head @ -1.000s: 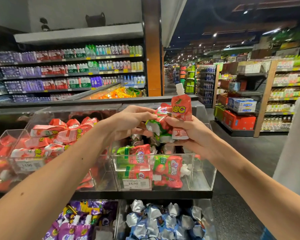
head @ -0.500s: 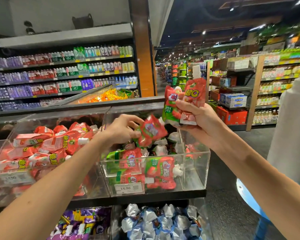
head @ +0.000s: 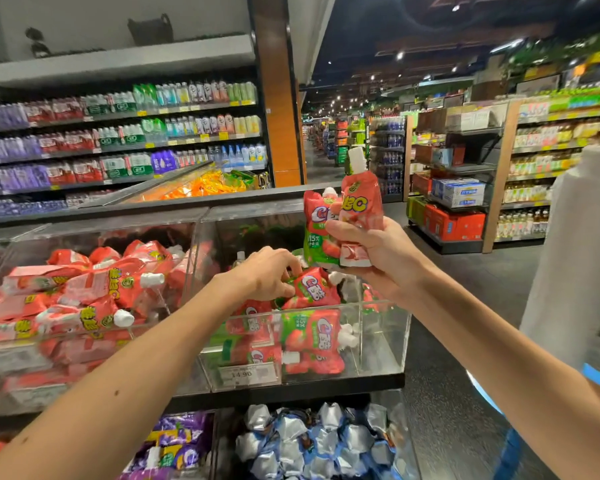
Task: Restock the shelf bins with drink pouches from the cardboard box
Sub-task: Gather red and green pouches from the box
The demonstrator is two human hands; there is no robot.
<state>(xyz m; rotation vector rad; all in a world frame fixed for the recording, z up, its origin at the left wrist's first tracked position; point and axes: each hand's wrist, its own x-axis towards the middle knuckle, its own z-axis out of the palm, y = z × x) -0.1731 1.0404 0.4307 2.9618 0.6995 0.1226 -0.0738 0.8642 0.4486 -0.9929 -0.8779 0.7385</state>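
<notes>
Pinching a pouch (head: 315, 289) lying crosswise just over the bin (head: 383, 341) with the left hand (head: 267, 275), gripping two upright pouches (head: 359, 209) higher in the right hand (head: 373, 251).

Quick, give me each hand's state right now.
Left hand: pinching a red-and-green spouted drink pouch at the clear plastic bin.
Right hand: gripping two upright red spouted pouches.

Left bin (head: 14, 244) and right bin (head: 385, 341) stand side by side on the shelf (head: 291, 393). Left grip (head: 267, 275) pinches a pouch (head: 317, 289) atop the right bin's contents. Right grip (head: 371, 251) holds two upright pouches (head: 361, 202) above it.
</notes>
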